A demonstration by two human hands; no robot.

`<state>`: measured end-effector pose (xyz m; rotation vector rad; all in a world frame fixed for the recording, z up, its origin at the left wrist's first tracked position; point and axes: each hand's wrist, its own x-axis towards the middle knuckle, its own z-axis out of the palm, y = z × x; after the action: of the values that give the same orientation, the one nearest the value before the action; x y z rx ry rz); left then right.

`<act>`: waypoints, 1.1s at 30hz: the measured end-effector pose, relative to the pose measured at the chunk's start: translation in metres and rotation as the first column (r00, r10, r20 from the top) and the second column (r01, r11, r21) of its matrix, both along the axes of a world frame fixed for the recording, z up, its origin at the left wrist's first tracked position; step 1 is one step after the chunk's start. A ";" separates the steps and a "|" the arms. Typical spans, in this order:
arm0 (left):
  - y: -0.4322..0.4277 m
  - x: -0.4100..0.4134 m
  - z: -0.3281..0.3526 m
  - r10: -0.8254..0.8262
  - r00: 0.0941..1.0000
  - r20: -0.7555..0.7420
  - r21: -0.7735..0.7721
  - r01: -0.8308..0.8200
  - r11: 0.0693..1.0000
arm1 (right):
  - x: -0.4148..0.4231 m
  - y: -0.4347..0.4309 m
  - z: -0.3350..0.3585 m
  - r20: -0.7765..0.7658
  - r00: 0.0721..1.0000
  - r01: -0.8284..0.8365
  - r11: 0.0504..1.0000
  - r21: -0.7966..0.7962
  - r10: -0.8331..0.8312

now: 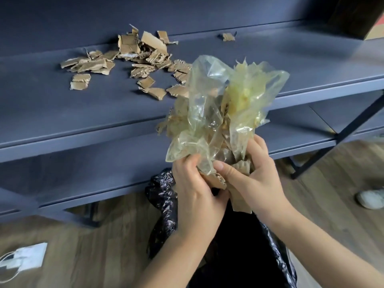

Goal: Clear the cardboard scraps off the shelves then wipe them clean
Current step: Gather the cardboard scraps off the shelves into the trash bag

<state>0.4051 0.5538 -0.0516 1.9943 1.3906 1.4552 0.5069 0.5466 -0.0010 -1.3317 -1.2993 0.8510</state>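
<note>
Several torn cardboard scraps [128,59] lie scattered on the upper dark blue shelf [62,104], with one stray scrap [228,36] near the back. My left hand [195,190] and my right hand [253,175] together grip a crumpled yellowish clear plastic bag [224,104] with cardboard pieces [241,196] bunched in it. I hold it just above the open black trash bag [164,196], in front of the shelf's edge.
A lower blue shelf [93,169] runs beneath the upper one, with black metal legs [340,132] at the right. On the wooden floor [93,256] lie a white paper with a cord [27,258] at the left and a white shoe [372,198] at the right.
</note>
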 end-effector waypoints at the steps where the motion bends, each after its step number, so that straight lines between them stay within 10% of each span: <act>1: -0.009 0.000 -0.006 -0.002 1.000 -0.007 -0.005 0.002 1.000 | 0.000 -0.009 -0.005 0.004 1.000 0.007 1.000 -0.017 -0.007; 17: -0.059 -0.009 -0.110 -0.160 0.964 -0.215 -0.542 0.019 0.840 | 0.000 -0.049 -0.135 -0.035 0.992 0.075 0.798 -0.598 -0.119; 33: -0.036 -0.010 -0.111 -0.211 0.936 -0.283 -0.656 -0.028 0.754 | 0.001 -0.024 -0.155 0.018 0.994 0.091 0.741 -0.665 -0.105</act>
<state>0.3953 0.5177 -0.1628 1.8325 1.6116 0.4495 0.5077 0.5227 -0.1555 -1.9218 -0.9099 1.3257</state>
